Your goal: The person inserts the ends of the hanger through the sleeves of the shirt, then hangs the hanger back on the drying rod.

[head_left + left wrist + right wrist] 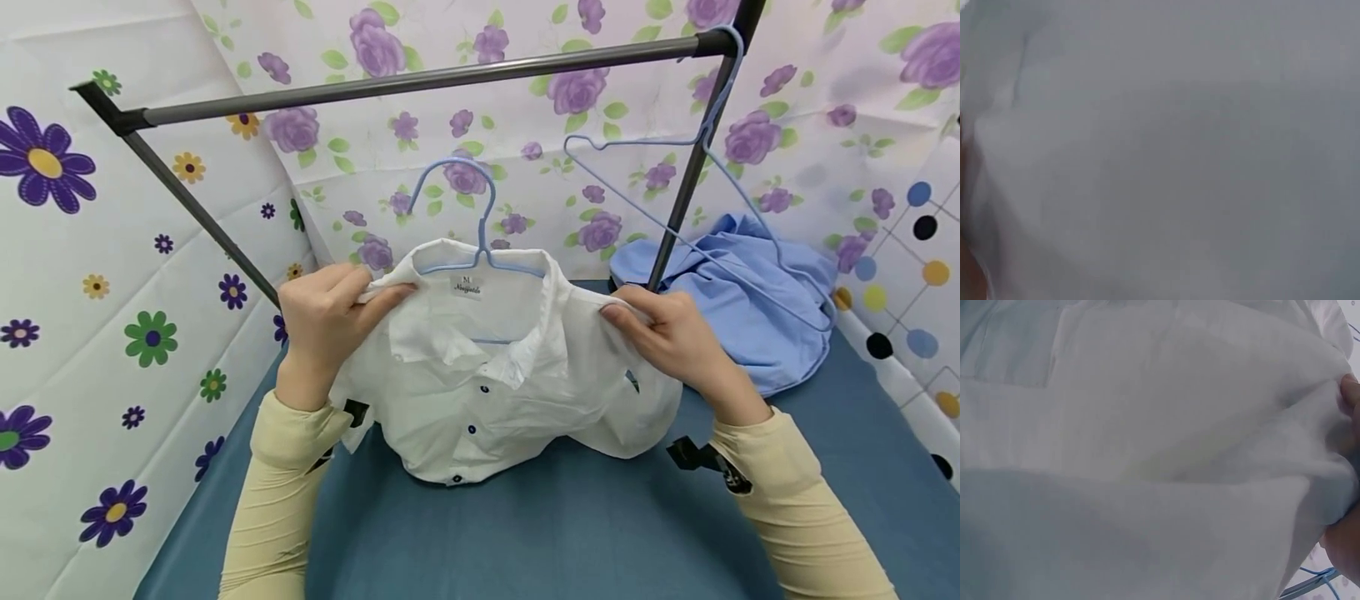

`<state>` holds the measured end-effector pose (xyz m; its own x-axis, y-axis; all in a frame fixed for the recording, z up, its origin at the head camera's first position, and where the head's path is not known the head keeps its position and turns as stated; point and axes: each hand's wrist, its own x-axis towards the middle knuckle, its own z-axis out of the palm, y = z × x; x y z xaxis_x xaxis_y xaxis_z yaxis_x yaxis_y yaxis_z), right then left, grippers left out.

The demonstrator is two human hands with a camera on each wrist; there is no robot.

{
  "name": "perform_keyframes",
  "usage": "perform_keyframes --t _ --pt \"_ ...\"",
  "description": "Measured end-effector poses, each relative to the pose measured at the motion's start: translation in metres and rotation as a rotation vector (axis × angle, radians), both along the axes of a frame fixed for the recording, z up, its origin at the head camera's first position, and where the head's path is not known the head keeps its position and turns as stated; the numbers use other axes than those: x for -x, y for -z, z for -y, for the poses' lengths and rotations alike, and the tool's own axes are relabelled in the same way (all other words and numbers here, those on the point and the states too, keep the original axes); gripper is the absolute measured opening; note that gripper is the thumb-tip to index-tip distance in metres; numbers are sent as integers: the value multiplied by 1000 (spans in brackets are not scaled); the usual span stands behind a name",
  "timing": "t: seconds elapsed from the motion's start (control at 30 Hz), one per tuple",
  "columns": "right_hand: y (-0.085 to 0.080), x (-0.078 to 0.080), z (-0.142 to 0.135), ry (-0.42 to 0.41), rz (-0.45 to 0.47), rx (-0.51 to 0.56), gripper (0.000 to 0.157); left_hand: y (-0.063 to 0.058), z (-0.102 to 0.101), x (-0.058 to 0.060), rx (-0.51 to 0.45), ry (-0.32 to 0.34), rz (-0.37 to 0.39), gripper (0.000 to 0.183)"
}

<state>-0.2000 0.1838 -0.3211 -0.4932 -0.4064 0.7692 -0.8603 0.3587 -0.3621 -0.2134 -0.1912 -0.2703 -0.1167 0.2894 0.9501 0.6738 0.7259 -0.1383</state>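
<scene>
A white short-sleeved shirt (517, 400) with dark buttons and a neck label hangs between both hands in the head view. Inside its collar sits a blue hanger (482, 221), its hook rising above the neckline. My left hand (330, 321) pinches the shoulder beside the collar, thumb on top of the cloth. At the other shoulder, my right hand (667, 333) grips the fabric between thumb and fingers. White cloth (1179, 162) fills the left wrist view, blurred. In the right wrist view the shirt (1147, 425) covers most of the picture, with fingers (1350, 394) at its edge.
A dark metal rack's bar (420, 83) runs across the back, above the shirt. Another blue hanger (705, 137) hangs at its right end. Light blue cloth (735, 292) lies heaped on the blue-grey table surface (525, 533). A flowered curtain (525, 183) stands behind.
</scene>
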Motion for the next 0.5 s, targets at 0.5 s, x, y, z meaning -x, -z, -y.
perform_keyframes --t 0.5 --pt "-3 -1 -5 114 -126 176 39 29 58 7 -378 228 658 87"
